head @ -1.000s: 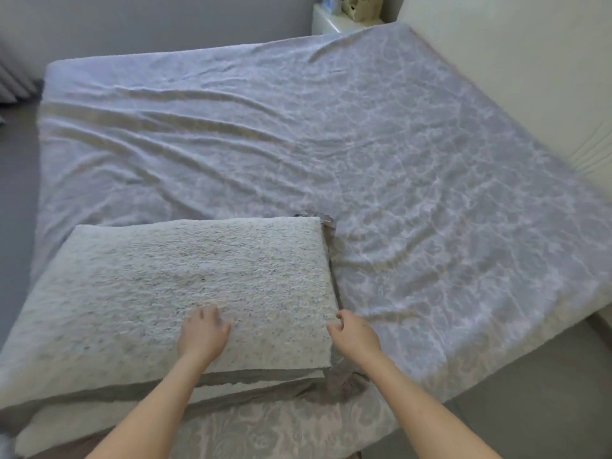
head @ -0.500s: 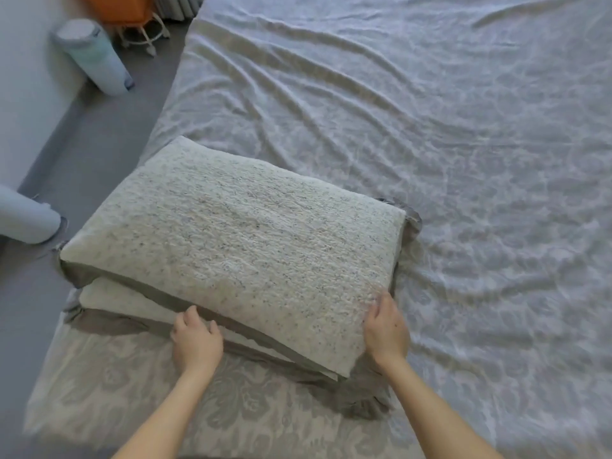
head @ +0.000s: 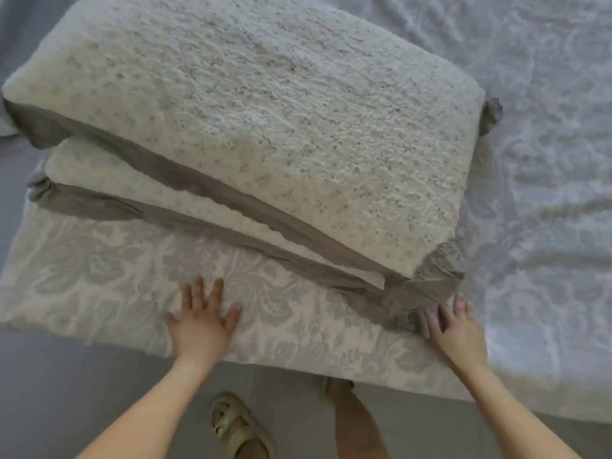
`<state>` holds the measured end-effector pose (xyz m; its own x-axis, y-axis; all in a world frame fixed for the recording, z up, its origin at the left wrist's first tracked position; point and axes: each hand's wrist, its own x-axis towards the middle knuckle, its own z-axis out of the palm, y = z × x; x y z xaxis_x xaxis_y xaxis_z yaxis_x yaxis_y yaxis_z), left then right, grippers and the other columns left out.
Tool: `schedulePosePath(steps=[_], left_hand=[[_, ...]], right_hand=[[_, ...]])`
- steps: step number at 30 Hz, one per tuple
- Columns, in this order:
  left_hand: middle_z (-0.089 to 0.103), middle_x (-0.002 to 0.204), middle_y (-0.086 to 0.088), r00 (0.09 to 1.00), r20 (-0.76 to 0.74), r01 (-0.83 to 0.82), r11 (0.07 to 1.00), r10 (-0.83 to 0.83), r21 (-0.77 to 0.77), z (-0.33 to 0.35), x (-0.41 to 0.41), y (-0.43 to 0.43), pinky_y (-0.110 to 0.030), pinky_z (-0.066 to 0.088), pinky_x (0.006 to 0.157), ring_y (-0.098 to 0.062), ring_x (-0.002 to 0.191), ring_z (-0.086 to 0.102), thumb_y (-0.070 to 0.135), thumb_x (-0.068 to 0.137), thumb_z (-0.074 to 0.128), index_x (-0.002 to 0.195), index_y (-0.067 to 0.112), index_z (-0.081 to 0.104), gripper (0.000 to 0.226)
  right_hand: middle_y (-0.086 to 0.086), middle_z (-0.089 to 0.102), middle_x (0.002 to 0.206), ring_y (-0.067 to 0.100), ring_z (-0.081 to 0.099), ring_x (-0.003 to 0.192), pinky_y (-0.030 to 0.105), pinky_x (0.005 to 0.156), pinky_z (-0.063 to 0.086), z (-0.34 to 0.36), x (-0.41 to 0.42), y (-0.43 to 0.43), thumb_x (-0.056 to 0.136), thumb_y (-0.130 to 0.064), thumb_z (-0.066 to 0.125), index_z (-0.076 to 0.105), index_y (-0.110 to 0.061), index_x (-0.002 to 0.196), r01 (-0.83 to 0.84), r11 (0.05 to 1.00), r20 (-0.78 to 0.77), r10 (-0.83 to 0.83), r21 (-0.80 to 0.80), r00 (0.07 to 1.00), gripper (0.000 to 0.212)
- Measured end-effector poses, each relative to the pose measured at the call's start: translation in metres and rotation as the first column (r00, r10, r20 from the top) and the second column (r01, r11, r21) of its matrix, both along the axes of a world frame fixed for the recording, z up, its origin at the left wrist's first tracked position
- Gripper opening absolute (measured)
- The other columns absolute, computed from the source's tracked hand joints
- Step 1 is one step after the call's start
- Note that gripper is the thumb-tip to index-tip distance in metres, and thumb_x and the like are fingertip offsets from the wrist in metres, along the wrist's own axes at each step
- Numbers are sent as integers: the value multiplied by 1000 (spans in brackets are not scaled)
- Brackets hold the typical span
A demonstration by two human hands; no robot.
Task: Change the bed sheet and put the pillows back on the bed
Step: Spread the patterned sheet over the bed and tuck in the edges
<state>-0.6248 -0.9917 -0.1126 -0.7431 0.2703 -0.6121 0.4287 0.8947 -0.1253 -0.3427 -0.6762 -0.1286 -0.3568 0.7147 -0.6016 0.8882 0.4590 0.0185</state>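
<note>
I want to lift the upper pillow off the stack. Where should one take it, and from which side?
Take the upper pillow along its near long edge, from the person's side, at two spots wide apart. There its grey edge lies exposed on the lower pillow, so fingers can slide under. It looks wide and soft; one central grip would likely let it sag.

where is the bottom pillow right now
In the head view the bottom pillow lies on the patterned sheet at the bed's near left corner, mostly under the top pillow, its near edge showing beyond the left hand.
</note>
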Motion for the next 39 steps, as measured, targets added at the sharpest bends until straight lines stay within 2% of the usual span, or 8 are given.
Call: schedulePosePath(steps=[5, 10, 14, 17, 20, 24, 29, 39], left_hand=[[-9, 160, -4, 987, 150, 37, 995, -50, 88, 20, 18, -56, -47, 33, 109, -25, 147, -5, 44, 101, 21, 151, 32, -1, 56], [61, 116, -23, 966, -70, 259, 911, -250, 321, 56, -34, -84, -44, 53, 77, -40, 99, 61, 29, 92, 34, 105, 3, 67, 44], [1, 160, -8, 955, -90, 294, 940, -282, 173, 45, -130, -104, -61, 18, 109, -36, 145, 0, 46, 99, 25, 151, 31, 15, 55], [-22, 157, 2, 981, -22, 195, 980, -194, 42, 13, -144, -151, -65, 10, 109, -28, 144, -18, 54, 98, 17, 147, 42, -11, 57], [-24, 154, 6, 997, -31, 68, 989, -64, 133, 1, -130, -183, -62, 21, 109, -26, 145, -18, 49, 99, 19, 144, 41, -15, 56], [-8, 160, 2, 996, 73, -58, 992, 50, 116, 29, -140, -186, -44, 33, 110, -32, 146, -4, 34, 103, 24, 149, 39, -1, 53], [59, 127, -13, 960, 23, -280, 960, 280, 14, 96, -183, -167, -33, 47, 90, -29, 117, 56, 22, 95, 42, 122, 9, 59, 34], [62, 116, -12, 930, 42, -359, 885, 364, 296, 158, -336, -238, -34, 47, 81, -31, 105, 59, 23, 97, 35, 109, 13, 61, 30]], right_hand=[[10, 21, 156, 28, 23, 142, 39, 101, 38, 39, -12, -110, 94, -54, 37, 29, -25, 145, 0, 991, 86, 12, -131, 996, 60], [-1, 63, 85, 20, 63, 84, 28, 63, 51, 100, -116, -189, 97, -39, 41, 58, -19, 87, -276, 959, 37, 278, -60, 960, 28], [2, 29, 155, 25, 28, 141, 40, 110, 34, 89, -236, -219, 97, -44, 41, 25, -31, 149, -441, 892, -361, 381, -101, 851, 55], [2, -7, 160, 34, -8, 146, 55, 117, 3, 50, -253, -257, 96, -51, 36, -1, -37, 151, -585, 783, -142, 568, -211, 811, 67], [2, -13, 159, 34, -12, 145, 54, 117, 4, 41, -236, -266, 98, -46, 32, -3, -35, 151, -653, 714, -25, 670, -253, 742, 64], [0, 29, 155, 24, 33, 139, 35, 106, 38, 89, -251, -240, 98, -40, 39, 30, -32, 147, -619, 661, 57, 701, -424, 710, 51], [-3, 62, 125, 16, 59, 113, 31, 92, 50, 147, -316, -242, 100, -36, 36, 57, -24, 128, -644, 732, -119, 635, -220, 763, 38], [1, 67, 90, 23, 62, 84, 27, 61, 41, 219, -496, -322, 96, -28, 38, 64, -16, 94, -623, 780, -247, 593, -59, 766, 29]])
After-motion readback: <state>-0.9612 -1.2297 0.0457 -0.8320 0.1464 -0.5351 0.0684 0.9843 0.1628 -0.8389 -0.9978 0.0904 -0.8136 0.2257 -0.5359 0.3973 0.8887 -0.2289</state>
